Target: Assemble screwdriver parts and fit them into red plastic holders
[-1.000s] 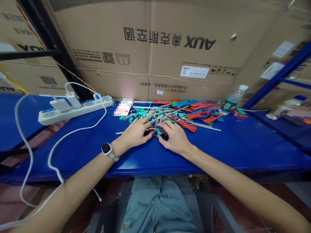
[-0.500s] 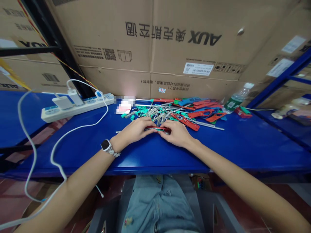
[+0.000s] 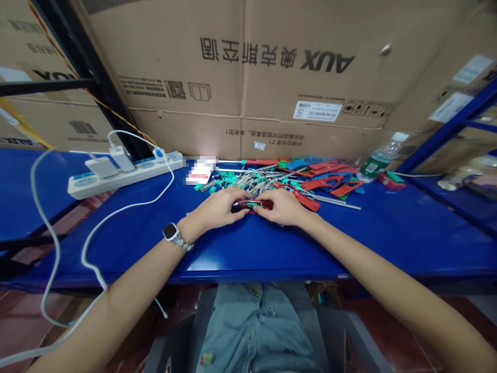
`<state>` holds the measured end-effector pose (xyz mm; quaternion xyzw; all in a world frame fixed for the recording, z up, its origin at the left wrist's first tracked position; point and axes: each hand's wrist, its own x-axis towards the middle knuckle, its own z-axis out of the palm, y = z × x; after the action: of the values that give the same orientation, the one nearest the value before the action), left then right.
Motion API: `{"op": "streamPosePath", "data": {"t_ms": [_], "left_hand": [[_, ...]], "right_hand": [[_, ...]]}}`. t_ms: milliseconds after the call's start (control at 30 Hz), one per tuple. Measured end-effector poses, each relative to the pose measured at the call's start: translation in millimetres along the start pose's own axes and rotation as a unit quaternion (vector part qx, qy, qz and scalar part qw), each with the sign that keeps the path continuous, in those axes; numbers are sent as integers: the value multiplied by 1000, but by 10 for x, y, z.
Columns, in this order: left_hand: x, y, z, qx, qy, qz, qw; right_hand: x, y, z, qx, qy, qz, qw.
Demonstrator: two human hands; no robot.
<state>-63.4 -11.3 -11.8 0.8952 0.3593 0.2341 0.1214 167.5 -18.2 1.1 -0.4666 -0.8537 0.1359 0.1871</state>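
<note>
My left hand (image 3: 225,208) and my right hand (image 3: 282,207) meet over the blue table, their fingers closed on the two ends of one red piece (image 3: 252,203). Bits of green and a thin pale wire show in the red piece's middle; my fingers cover its ends. Just behind my hands lies a pile of metal parts with green ends (image 3: 248,180). Red handles (image 3: 306,199) lie beside my right hand, and more red and blue ones are at the pile's right.
A white power strip (image 3: 124,173) with plugs and cables sits at the left. A green-labelled bottle (image 3: 378,160) and a small red box (image 3: 391,180) stand at the back right. Large cardboard (image 3: 272,93) rises behind the blue table (image 3: 248,254).
The red piece has turned between my hands, showing more of its green and wire middle. Both hands have stayed in nearly the same place.
</note>
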Motion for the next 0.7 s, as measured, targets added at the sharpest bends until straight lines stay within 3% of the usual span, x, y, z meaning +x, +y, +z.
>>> {"op": "streamPosePath", "data": {"t_ms": [133, 233, 367, 700], "left_hand": [[6, -20, -2, 15, -7, 35, 999], [-4, -29, 6, 22, -8, 30, 999], [-38, -20, 23, 23, -11, 19, 999], [-84, -6, 35, 12, -9, 25, 1000]], "right_hand": [[-39, 17, -1, 6, 27, -28, 999], [-157, 43, -33, 24, 49, -76, 996], [-359, 100, -95, -29, 73, -130, 988], [-447, 203, -124, -129, 17, -179, 975]]}}
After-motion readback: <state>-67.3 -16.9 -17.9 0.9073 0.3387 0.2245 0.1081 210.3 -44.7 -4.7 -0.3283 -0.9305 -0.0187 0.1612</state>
